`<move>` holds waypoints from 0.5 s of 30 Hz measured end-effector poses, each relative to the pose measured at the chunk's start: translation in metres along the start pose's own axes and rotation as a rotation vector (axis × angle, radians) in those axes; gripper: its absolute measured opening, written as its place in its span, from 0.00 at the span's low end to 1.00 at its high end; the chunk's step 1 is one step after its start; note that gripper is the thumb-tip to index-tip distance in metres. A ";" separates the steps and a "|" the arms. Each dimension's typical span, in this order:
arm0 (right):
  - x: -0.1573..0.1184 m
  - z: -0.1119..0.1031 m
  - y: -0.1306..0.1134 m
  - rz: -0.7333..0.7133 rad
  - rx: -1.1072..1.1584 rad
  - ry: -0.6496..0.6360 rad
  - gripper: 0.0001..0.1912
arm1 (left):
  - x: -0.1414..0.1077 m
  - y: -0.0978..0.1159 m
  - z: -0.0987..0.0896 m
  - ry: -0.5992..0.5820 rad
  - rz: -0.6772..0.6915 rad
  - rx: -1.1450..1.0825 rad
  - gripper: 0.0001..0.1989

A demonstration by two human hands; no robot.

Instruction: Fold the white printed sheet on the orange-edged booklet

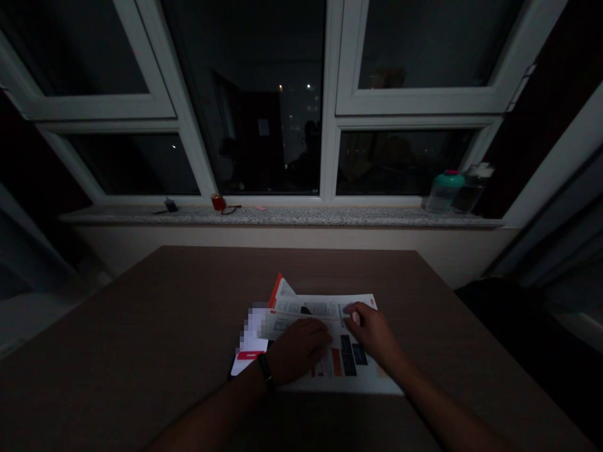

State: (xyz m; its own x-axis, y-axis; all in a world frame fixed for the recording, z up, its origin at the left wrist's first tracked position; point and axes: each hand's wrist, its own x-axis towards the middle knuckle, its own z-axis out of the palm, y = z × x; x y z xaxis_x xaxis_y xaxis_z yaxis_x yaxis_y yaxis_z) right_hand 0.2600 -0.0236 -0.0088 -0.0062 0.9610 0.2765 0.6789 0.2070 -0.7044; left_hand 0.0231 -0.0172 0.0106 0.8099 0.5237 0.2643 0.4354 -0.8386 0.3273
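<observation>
A printed paper sheet [330,370] with text and dark and red pictures lies on the brown table, its upper left part folded over with a red-edged corner raised. My left hand [301,348], a dark band on its wrist, rests flat on the paper, palm down. My right hand [370,326] is at the paper's upper right, thumb and fingers curled towards each other; whether anything is between them is too dark to tell. Left of the paper, partly under it, is a bright phone-like screen [252,342], partly pixelated, with a red bar.
The brown table [141,314] reaches towards a speckled window sill [292,216]. On the sill stand a teal-lidded bottle [445,191], another clear bottle [468,191], a small red item [218,202] and a small dark bottle [170,204].
</observation>
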 end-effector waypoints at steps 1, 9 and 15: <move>0.000 0.000 0.000 -0.014 0.010 -0.011 0.08 | 0.000 0.000 0.000 -0.004 0.003 0.000 0.11; -0.001 -0.005 -0.003 -0.070 -0.011 -0.025 0.07 | -0.002 0.000 -0.001 -0.012 -0.035 0.002 0.15; -0.001 -0.006 -0.003 -0.056 -0.100 -0.025 0.04 | -0.001 0.003 -0.004 -0.023 -0.035 0.006 0.17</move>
State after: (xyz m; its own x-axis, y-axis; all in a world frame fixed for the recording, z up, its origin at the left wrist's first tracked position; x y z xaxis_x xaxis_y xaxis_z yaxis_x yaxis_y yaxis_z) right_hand 0.2623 -0.0263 -0.0028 -0.0638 0.9529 0.2965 0.7467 0.2427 -0.6194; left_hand 0.0220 -0.0194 0.0146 0.8032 0.5488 0.2319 0.4655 -0.8210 0.3305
